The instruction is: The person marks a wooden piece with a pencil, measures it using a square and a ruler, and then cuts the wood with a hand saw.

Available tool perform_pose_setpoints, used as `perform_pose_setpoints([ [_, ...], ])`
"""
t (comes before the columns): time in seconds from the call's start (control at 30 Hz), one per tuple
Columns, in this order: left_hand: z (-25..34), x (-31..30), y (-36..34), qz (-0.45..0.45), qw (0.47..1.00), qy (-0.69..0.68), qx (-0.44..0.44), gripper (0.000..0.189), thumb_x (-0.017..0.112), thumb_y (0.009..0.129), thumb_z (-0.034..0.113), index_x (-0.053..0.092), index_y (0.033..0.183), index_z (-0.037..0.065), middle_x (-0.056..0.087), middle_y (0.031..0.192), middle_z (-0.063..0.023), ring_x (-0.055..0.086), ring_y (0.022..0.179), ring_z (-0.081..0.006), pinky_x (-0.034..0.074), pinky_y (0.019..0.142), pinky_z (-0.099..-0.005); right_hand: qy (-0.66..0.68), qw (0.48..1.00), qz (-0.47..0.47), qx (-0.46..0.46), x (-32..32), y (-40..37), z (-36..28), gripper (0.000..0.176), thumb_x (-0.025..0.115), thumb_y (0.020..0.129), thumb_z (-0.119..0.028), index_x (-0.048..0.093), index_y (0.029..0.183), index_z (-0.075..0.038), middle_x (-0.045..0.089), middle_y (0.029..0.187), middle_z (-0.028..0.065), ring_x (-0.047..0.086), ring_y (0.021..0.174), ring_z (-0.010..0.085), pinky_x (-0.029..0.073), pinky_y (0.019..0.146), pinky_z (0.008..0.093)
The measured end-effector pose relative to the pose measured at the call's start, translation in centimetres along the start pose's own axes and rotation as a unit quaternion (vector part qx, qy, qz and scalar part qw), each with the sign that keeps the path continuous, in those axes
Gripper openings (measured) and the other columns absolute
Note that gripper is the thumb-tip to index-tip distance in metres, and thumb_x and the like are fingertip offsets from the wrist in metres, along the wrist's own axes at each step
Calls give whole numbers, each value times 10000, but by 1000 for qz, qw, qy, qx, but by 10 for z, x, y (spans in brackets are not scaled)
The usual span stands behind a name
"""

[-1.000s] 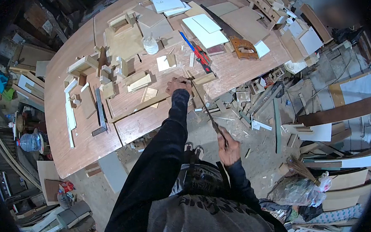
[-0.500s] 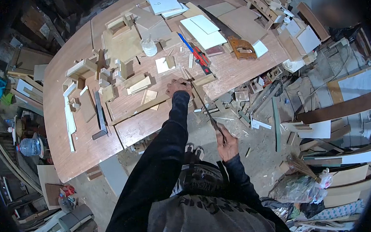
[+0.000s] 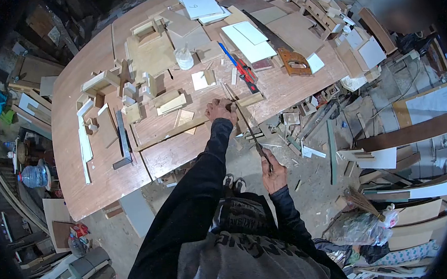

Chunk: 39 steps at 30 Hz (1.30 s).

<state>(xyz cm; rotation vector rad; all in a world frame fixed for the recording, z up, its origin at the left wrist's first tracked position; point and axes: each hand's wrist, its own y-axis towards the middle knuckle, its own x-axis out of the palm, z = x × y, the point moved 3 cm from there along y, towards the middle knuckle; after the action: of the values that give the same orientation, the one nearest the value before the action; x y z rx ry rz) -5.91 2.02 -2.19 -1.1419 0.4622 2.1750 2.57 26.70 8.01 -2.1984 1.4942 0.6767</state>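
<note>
My right hand (image 3: 273, 173) is closed around the handle of a handsaw, below the table's front edge. The saw's narrow blade (image 3: 249, 127) slants up and away, crossing a long wooden strip (image 3: 169, 133) at the table edge. My left hand (image 3: 220, 110) presses down on that strip, just left of the blade, with its fingers curled over the wood. Beyond the blade, the strip's short right end (image 3: 251, 99) lies on the tabletop. Close behind my left hand are a small white square piece (image 3: 198, 81) and thin offcuts.
On the table (image 3: 183, 154) are a red and blue tool (image 3: 246, 74), another wooden-handled saw (image 3: 294, 62), a plastic container (image 3: 183, 58), white boards (image 3: 250, 40) and a metal square (image 3: 122, 140). Wooden box pieces stand at left. Offcuts litter the floor; a broom (image 3: 363, 202) lies right.
The view has shifted slightly, so the tabletop things appear a little further right. My left hand still holds the strip, and the saw still crosses it with little visible change.
</note>
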Motion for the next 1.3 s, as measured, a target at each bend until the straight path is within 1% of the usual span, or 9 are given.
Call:
perform_pose_setpoints([
  [0.07,-3,1,-9,27,995,13,96,319,676,619,248,654,931,186,482,1098,-114,419,1043,-322,282,904,-470,24,1000,-1,11,1,-2,-1,290,517,895,-173,568,1158,-63,646,927,208,661,855,313,506,722,339],
  [0.2,-10,0,-14,72,983,-7,168,376,672,616,216,631,985,157,470,1115,-123,412,1052,-328,273,928,-492,49,999,-2,-10,4,-2,3,302,491,896,-176,554,1169,-62,641,945,206,653,868,325,505,729,352],
  [0.27,-7,-7,-15,64,978,-9,200,384,666,628,194,615,1007,152,477,1106,-125,407,1065,-331,256,957,-506,15,998,22,-63,5,1,7,349,480,878,-148,523,1224,-135,637,871,217,639,754,374,507,668,403],
  [0.4,13,-27,-36,70,985,63,146,341,656,664,204,612,998,152,486,1094,-126,403,1076,-336,247,969,-497,15,998,-3,-67,-3,4,15,365,468,869,-167,514,1230,-140,628,874,240,618,770,410,500,679,445],
  [0.57,6,-14,-35,174,969,52,168,278,628,725,238,616,994,167,495,1097,-112,405,1060,-336,250,951,-500,20,997,-18,-67,-7,7,25,379,467,877,-214,500,1243,-119,630,845,234,613,749,424,497,676,440],
  [0.7,4,-16,-32,128,975,39,177,263,616,739,243,619,991,166,493,1095,-117,402,1056,-341,257,942,-501,44,997,-63,-10,-12,4,30,377,465,886,-218,497,1244,-107,630,866,230,616,757,417,496,681,431],
  [1.0,3,-17,-28,98,975,64,189,254,616,752,242,620,988,146,479,1109,-124,403,1034,-338,275,944,-470,36,992,35,-120,-5,2,19,357,451,931,-297,520,1226,-108,621,932,237,627,820,389,496,677,397],
  [1.07,0,-15,-28,81,981,35,170,275,625,738,248,620,988,133,472,1122,-126,399,1044,-334,274,949,-469,71,997,-17,-16,-9,-1,7,348,469,924,-272,539,1203,-77,619,966,246,641,826,369,501,676,378],
  [1.3,2,-14,-24,99,986,49,124,336,650,696,227,610,1014,129,461,1139,-110,389,1065,-315,267,949,-471,37,995,43,-84,-19,-31,5,301,497,904,-179,570,1153,-26,641,956,221,665,846,314,505,706,335],
])
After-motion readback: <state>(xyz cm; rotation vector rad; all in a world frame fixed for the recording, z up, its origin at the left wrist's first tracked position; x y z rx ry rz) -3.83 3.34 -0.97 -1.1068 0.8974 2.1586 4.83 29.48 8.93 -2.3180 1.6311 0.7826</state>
